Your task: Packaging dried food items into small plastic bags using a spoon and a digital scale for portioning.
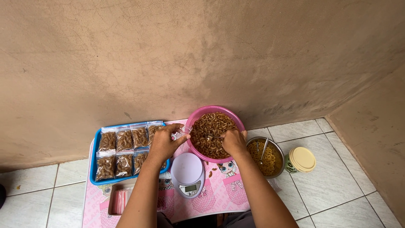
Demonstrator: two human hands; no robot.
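My right hand [233,141] is down in a pink bowl [199,113] full of brown curled snack pieces [210,126], fingers closed around a spoon handle or a pinch of pieces; which one I cannot tell. My left hand [163,142] holds a small clear plastic bag [183,131] by its mouth at the bowl's left rim. A white kitchen scale [188,173] sits just in front of the bowl, between my forearms.
A blue tray [93,169] at the left holds several filled clear bags. A metal bowl [277,148] of yellow ring snacks with a spoon and a lidded jar [300,159] stand at the right. All rests on a low pink table [219,194] against a brown wall.
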